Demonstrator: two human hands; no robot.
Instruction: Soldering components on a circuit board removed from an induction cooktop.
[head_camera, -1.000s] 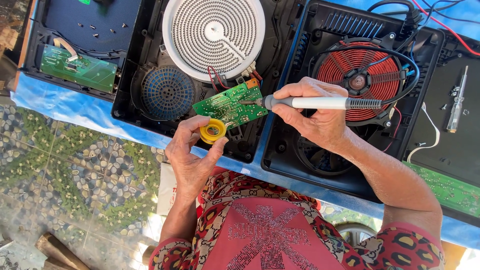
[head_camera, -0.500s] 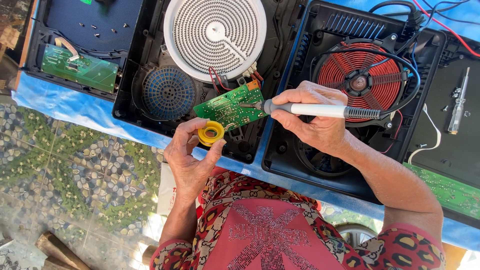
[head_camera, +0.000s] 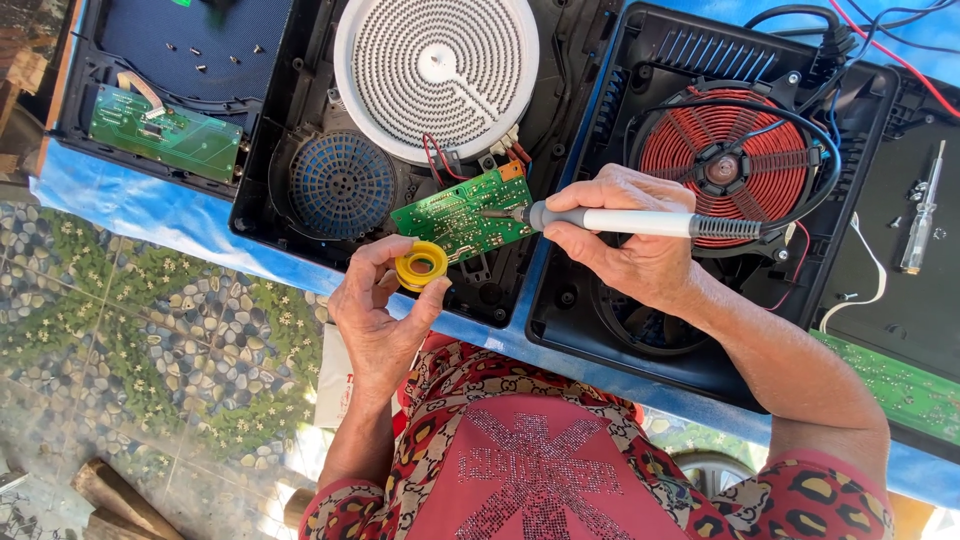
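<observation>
Green circuit board sits inside the open black cooker shell, just below the white coil plate — right hand grips a soldering iron, tip on the board. Left hand pinches a small yellow tin.

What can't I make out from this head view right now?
- Iron tip on the green board: too small to tell whether it touches.
- Yellow tin contents: too small; left hand fingers cover its lower edge.
- Fan under the right hand: mostly hidden by hand and wrist.
- Right-side board: cut off by the frame edge.
</observation>
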